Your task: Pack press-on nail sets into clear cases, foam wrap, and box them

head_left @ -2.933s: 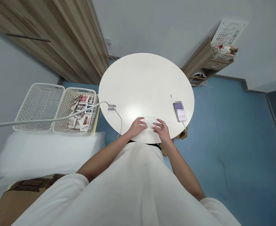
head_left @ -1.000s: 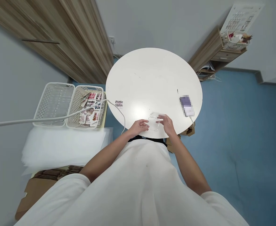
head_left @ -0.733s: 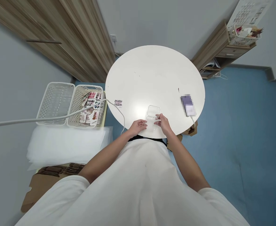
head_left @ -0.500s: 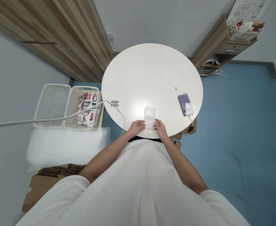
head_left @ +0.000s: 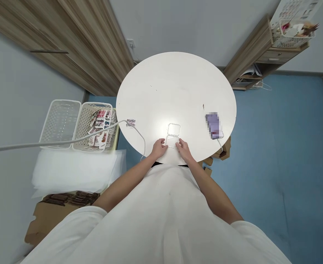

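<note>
Clear case [head_left: 173,136], unfolded, close to the near edge of the worktop [head_left: 175,80]. Its far half points toward the far edge; its near half sits between my left hand [head_left: 159,148] and my right hand [head_left: 184,150]. My fingers are bent, tips at its left and right sides; whether they grip it, I cannot tell. A patterned card [head_left: 130,123] lies by the left edge.

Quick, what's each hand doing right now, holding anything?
Left hand: partly curled at the left edge of the open clear box; firm grip can't be told.
Right hand: same, at its right edge.
</note>
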Action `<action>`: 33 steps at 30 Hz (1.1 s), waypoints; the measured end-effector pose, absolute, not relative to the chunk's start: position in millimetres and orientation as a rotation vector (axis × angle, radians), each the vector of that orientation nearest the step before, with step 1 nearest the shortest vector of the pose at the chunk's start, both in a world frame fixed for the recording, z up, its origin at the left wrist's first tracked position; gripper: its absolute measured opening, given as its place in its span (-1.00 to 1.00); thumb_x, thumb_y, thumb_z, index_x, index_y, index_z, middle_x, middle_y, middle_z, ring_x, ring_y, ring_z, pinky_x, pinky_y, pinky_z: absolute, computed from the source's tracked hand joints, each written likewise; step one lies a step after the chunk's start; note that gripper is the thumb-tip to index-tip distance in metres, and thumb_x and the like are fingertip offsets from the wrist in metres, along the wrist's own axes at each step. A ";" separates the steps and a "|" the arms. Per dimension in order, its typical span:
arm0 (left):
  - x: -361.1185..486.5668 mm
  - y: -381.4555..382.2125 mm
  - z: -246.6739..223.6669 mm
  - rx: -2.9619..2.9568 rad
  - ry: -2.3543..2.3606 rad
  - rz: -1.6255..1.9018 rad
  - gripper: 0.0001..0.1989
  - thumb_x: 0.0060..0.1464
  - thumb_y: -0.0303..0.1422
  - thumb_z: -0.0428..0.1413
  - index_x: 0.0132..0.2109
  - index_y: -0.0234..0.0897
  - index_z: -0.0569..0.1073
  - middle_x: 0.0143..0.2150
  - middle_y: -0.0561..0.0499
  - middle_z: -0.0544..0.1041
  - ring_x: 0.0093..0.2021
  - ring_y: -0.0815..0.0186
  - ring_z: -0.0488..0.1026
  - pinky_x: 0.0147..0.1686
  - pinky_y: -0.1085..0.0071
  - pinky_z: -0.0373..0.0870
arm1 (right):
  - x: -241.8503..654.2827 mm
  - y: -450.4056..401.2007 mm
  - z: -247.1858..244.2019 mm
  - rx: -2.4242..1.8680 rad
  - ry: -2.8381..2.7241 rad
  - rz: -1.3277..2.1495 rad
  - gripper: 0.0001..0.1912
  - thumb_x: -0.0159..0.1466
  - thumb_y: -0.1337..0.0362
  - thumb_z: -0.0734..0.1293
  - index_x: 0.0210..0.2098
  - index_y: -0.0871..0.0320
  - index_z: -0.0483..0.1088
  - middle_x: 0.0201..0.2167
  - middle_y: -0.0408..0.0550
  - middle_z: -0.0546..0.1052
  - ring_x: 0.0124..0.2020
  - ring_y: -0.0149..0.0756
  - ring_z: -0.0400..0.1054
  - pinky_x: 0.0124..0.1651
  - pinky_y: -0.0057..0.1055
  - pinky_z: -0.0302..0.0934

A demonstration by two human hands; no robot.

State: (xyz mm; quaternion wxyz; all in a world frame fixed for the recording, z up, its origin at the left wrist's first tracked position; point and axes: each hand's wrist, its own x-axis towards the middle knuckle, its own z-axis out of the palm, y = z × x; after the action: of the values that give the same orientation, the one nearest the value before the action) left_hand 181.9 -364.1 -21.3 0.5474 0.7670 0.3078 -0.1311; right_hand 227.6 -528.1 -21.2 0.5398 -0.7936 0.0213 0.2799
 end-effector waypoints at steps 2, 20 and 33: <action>178.7 -365.3 -19.0 1.809 0.755 -0.307 -0.57 -0.09 -0.38 0.16 -0.01 -0.31 0.33 -0.13 -0.09 0.39 -0.30 0.35 0.40 -0.14 0.31 0.32 | 224.5 -531.2 -19.8 -1.923 0.129 0.726 -0.35 0.12 -0.03 0.23 0.13 0.12 0.19 0.00 0.07 0.29 -0.23 -0.27 0.32 -0.10 -0.26 0.26; 209.0 -389.1 -27.2 1.786 0.815 -0.182 -0.51 -0.06 -0.40 0.12 0.08 -0.26 0.33 -0.06 -0.09 0.34 -0.22 0.33 0.39 -0.10 0.31 0.31 | 265.1 -532.7 -25.3 -1.847 0.019 0.750 -0.50 0.11 0.19 0.22 0.06 0.07 0.27 -0.07 0.01 0.32 -0.15 -0.25 0.33 -0.03 -0.22 0.26; 205.0 -393.2 -26.6 1.787 0.794 -0.185 -0.45 -0.06 -0.43 0.13 0.13 -0.25 0.27 -0.07 -0.08 0.27 -0.20 0.36 0.34 -0.13 0.35 0.35 | 263.1 -534.8 -27.5 -1.857 0.001 0.741 -0.51 0.13 0.19 0.20 0.06 0.08 0.25 -0.11 0.02 0.32 -0.21 -0.29 0.31 -0.11 -0.25 0.29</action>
State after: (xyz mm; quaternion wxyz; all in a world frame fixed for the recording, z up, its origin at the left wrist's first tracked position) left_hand 205.0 -393.2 -26.6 0.5553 0.7565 0.3363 -0.0784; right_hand 263.1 -534.8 -27.5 0.5405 -0.7814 0.0002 0.3118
